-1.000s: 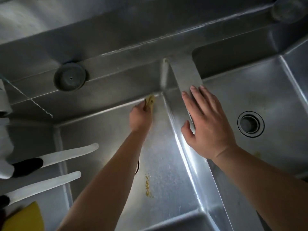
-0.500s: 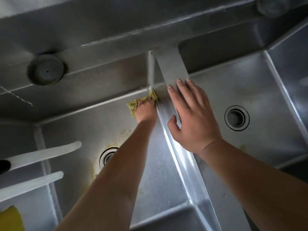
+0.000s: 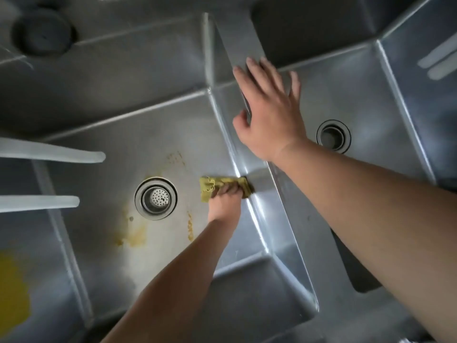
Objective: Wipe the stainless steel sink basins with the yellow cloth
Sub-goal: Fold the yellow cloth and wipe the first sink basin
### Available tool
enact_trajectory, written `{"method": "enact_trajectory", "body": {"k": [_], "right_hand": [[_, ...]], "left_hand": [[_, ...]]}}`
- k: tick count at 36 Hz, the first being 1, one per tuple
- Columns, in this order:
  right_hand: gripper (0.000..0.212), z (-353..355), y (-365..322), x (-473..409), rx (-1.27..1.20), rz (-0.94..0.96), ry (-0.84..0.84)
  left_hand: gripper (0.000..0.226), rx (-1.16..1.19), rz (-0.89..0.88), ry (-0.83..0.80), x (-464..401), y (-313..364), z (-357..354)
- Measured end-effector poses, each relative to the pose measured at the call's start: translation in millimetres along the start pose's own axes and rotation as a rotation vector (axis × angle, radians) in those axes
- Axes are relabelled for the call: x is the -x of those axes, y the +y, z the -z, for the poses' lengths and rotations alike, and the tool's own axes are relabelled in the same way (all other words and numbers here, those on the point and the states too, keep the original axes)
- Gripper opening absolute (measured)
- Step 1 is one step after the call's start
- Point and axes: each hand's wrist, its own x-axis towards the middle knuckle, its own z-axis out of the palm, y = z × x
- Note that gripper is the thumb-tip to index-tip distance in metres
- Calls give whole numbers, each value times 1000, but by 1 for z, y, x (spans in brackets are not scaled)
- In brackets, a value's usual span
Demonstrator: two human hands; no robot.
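Down on the floor of the left basin (image 3: 103, 149), my left hand (image 3: 223, 206) presses the yellow cloth (image 3: 212, 185) flat, fingers curled over its top and gripping it. The cloth's right end is jammed into the corner where the basin floor meets the divider wall, touching that wall; its ragged left end lies loose on the floor.

Up on the divider (image 3: 237, 38) between the two basins, my right hand (image 3: 269, 115) lies spread, fingers straight and slightly fanned, palm on the flat top, thumb hanging over the left edge. It holds nothing.

To the left of the cloth sits the strainer drain (image 3: 156, 198), near but apart from it, with bare steel between them. Yellow-brown stains (image 3: 134, 235) mark the floor below the drain, and a thinner streak (image 3: 190, 227) runs just beside my left wrist. Faint specks (image 3: 176, 157) lie farther back toward the rear wall, with open floor around them.

Across the divider, the right basin (image 3: 351, 85) has its own drain (image 3: 333, 136), partly behind my right wrist. Two pale bars (image 3: 52, 152) reach in over the left basin's left edge.
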Motion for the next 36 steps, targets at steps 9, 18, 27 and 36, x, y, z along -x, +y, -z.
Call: {"method": "enact_trajectory", "body": {"k": [9,18,27,36], "right_hand": [[66,5,-4,7,72,-18,-6],[72,2,-5,22,21,-36,-50],[82,2,-18,61,121,-40,-141],[63,1,-69,163,-16,7,-80]], "left_hand": [[33,-121,-171,-434,92,39,-37],[27,-375,-304,-519,102,32,-24],[26,-147,-42,-690,120,6,0],[31,407,237,-744,164,-72,74]]}}
